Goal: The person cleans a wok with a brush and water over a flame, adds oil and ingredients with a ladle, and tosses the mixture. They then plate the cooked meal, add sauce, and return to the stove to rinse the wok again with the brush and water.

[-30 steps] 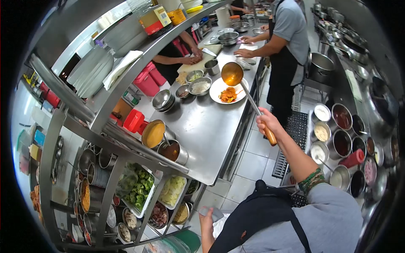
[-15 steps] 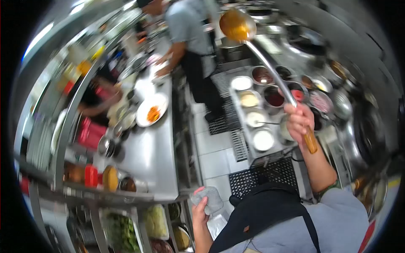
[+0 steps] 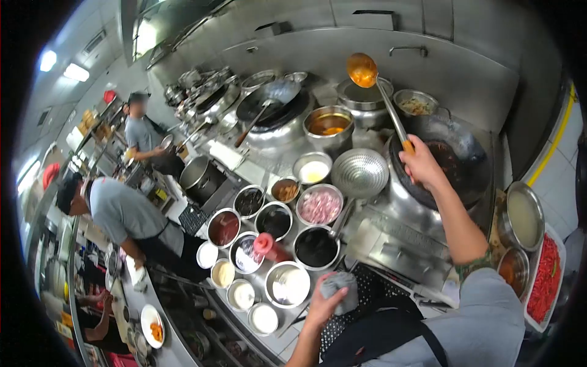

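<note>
My right hand (image 3: 420,161) is closed around the wooden grip of a long metal ladle (image 3: 393,111). The ladle's bowl is raised toward the back of the stove and carries orange sauce. Below my right hand sits a dark wok (image 3: 452,160) with brown residue inside. My left hand (image 3: 323,304) grips a folded grey cloth (image 3: 340,292) in front of my apron. Close to that hand are a steel pot of white contents (image 3: 287,285) and a pot of dark sauce (image 3: 316,247).
Several seasoning pots surround a red squeeze bottle (image 3: 264,243). A perforated strainer (image 3: 361,174) lies beside a bowl of pink sliced meat (image 3: 320,205). Behind are an oil pot (image 3: 329,127) and another wok (image 3: 269,101). At left, a co-worker (image 3: 131,211) bends over a counter with a plate of orange food (image 3: 152,326).
My view has swung from the counter toward the stove. The ladle has moved with my right hand from above the sauce pots to above the stove. Both hands keep their holds.
</note>
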`<state>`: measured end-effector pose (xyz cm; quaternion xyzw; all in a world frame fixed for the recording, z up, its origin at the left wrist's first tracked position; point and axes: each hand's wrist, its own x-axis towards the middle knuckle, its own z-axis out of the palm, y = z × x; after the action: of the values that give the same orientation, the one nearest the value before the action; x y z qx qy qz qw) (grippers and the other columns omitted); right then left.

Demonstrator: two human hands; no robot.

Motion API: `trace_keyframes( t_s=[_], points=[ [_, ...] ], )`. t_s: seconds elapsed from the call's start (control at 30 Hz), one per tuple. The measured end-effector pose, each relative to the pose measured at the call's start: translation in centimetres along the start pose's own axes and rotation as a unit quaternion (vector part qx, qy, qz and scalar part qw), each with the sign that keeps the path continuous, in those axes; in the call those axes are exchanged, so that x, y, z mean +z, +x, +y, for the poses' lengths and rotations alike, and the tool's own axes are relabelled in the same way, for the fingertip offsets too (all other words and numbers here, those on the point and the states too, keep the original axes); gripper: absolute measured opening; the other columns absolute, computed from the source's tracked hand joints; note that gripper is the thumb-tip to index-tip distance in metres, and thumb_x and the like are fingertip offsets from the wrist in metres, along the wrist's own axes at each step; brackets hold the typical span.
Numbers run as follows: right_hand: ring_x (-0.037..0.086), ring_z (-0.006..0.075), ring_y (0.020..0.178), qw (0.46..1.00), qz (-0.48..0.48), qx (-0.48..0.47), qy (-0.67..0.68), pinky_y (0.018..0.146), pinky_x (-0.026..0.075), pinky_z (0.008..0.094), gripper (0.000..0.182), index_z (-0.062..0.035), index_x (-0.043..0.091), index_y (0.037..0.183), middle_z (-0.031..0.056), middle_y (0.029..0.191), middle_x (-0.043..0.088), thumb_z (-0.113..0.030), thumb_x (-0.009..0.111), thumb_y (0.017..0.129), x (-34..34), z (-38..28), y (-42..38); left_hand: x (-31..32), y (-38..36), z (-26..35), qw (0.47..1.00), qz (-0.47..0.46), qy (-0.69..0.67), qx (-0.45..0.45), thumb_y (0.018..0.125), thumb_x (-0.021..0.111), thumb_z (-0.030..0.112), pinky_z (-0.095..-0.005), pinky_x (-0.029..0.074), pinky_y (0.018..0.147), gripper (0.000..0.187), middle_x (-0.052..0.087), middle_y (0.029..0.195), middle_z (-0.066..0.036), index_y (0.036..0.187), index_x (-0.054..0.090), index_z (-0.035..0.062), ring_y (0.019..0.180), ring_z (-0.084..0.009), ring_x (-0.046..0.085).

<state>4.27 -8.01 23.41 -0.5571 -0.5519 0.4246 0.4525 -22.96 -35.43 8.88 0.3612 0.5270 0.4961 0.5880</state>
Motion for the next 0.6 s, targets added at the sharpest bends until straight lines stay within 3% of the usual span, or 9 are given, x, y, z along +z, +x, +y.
trace_keyframes(
  t_s=[0.07, 0.13, 0.2, 0.3, 0.33, 0.37, 0.4, 0.5, 0.6],
  points=[
    [0.058, 0.0226, 0.053, 0.994, 0.008, -0.010, -0.104, 0.039, 0.044, 0.0378, 0.036, -0.0005, 0.045, 0.122, 0.0129, 0.081, 0.058, -0.011, 0.055, 0.089, -2.0, 2.6, 9.7, 2.9, 5.3, -0.8, 0.997, -0.009, 0.079, -0.006, 0.083, 0.081, 0.028, -0.0328, 0.049, 0.091, 0.068, 0.064, 0.115, -0.012, 0.134, 0.044, 0.0018, 0.104, -0.0189, 0.061],
    [0.065, 0.0364, 0.064, 0.949, 0.079, -0.065, -0.298, 0.048, 0.050, 0.0498, 0.035, 0.0039, 0.045, 0.120, 0.0235, 0.104, 0.061, -0.009, 0.052, 0.088, -2.7, 7.1, 19.6, 5.2, 9.4, -1.0, 0.986, 0.012, 0.165, 0.010, 0.082, 0.082, 0.032, -0.0328, 0.050, 0.090, 0.073, 0.065, 0.113, -0.014, 0.134, 0.043, 0.0009, 0.105, -0.0208, 0.061],
    [0.062, 0.0336, 0.057, 0.887, 0.134, -0.117, -0.427, 0.045, 0.047, 0.0479, 0.027, 0.0074, 0.051, 0.109, 0.0225, 0.092, 0.063, -0.008, 0.052, 0.087, -2.7, 11.9, 27.3, 5.8, 12.6, -2.7, 0.979, 0.043, 0.198, 0.000, 0.080, 0.083, 0.034, -0.0338, 0.050, 0.089, 0.073, 0.065, 0.113, -0.016, 0.132, 0.046, -0.0005, 0.105, -0.0234, 0.062],
    [0.057, 0.0273, 0.049, 0.991, -0.018, 0.109, -0.078, 0.041, 0.043, 0.0404, 0.017, 0.0065, 0.055, 0.095, 0.0190, 0.076, 0.061, -0.007, 0.054, 0.086, -3.2, 6.8, 27.9, 6.9, 15.2, -2.3, 0.960, 0.066, 0.272, -0.001, 0.077, 0.083, 0.039, -0.0372, 0.050, 0.091, 0.071, 0.064, 0.115, -0.022, 0.127, 0.054, -0.0024, 0.106, -0.0294, 0.063],
    [0.050, 0.0159, 0.044, 0.981, -0.076, 0.156, 0.086, 0.039, 0.036, 0.0288, 0.008, -0.0011, 0.052, 0.080, 0.0091, 0.063, 0.055, -0.005, 0.056, 0.085, -4.2, 8.0, 30.3, 7.3, 15.7, -2.2, 0.952, 0.071, 0.299, 0.000, 0.076, 0.083, 0.040, -0.0387, 0.050, 0.092, 0.071, 0.064, 0.115, -0.024, 0.125, 0.057, -0.0030, 0.106, -0.0317, 0.064],
    [0.050, 0.0122, 0.045, 0.932, -0.082, 0.217, 0.277, 0.039, 0.034, 0.0258, 0.009, -0.0046, 0.049, 0.079, 0.0052, 0.064, 0.053, -0.005, 0.056, 0.085, -4.8, 6.9, 30.3, 5.5, 17.9, -7.2, 0.937, 0.071, 0.339, 0.048, 0.075, 0.082, 0.043, -0.0431, 0.049, 0.096, 0.069, 0.062, 0.117, -0.028, 0.121, 0.062, -0.0039, 0.109, -0.0378, 0.062],
    [0.049, 0.0086, 0.046, 0.844, -0.083, 0.267, 0.457, 0.039, 0.032, 0.0228, 0.013, -0.0082, 0.046, 0.078, 0.0013, 0.065, 0.051, -0.005, 0.056, 0.085, -5.6, 5.2, 29.4, 5.8, 18.1, -7.0, 0.934, 0.071, 0.349, 0.036, 0.075, 0.081, 0.044, -0.0434, 0.048, 0.096, 0.071, 0.062, 0.117, -0.029, 0.123, 0.061, -0.0039, 0.110, -0.0386, 0.062],
    [0.051, 0.0049, 0.052, 0.773, -0.142, 0.235, 0.571, 0.042, 0.031, 0.0182, 0.015, -0.0101, 0.044, 0.080, -0.0023, 0.069, 0.049, -0.005, 0.055, 0.089, -7.5, 3.0, 26.4, 6.4, 19.3, -6.8, 0.940, 0.037, 0.340, -0.014, 0.074, 0.081, 0.047, -0.0426, 0.048, 0.098, 0.078, 0.063, 0.119, -0.029, 0.127, 0.058, -0.0049, 0.112, -0.0389, 0.062],
    [0.052, 0.0053, 0.056, 0.725, -0.158, 0.215, 0.635, 0.043, 0.032, 0.0191, 0.014, -0.0091, 0.044, 0.083, -0.0007, 0.073, 0.050, -0.005, 0.055, 0.091, -9.8, 0.2, 21.8, 6.7, 19.7, -4.6, 0.941, 0.013, 0.337, 0.023, 0.074, 0.082, 0.048, -0.0418, 0.049, 0.096, 0.081, 0.064, 0.119, -0.030, 0.128, 0.056, -0.0065, 0.112, -0.0375, 0.064]
  ],
)
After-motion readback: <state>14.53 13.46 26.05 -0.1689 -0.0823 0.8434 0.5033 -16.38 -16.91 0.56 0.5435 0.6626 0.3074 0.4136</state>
